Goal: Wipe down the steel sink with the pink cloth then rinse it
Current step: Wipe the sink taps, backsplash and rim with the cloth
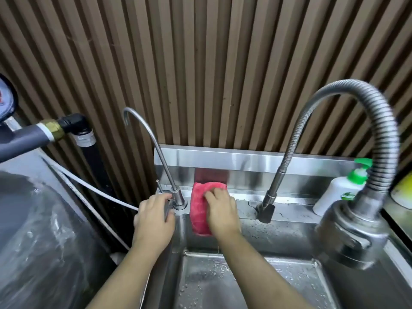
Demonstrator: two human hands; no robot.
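Pressing the pink cloth [200,206] onto the rear ledge of the wet steel sink [278,237], the right grip [220,210] curls over it; the left grip [153,219] clasps the sink's corner beside a slim gooseneck tap [156,148]. Brown slatted wall panelling [200,63] rises behind.

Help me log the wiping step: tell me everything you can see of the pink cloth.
The pink, fuzzy-looking cloth looks folded into an oblong pad. It lies draped over the rear ledge of the stainless steel sink, its top edge against the upstand, which mirrors it, and its lower end hanging down the basin's back wall. The right hand lies on it, covering its right edge. The slim gooseneck tap stands just to its left, seemingly apart.
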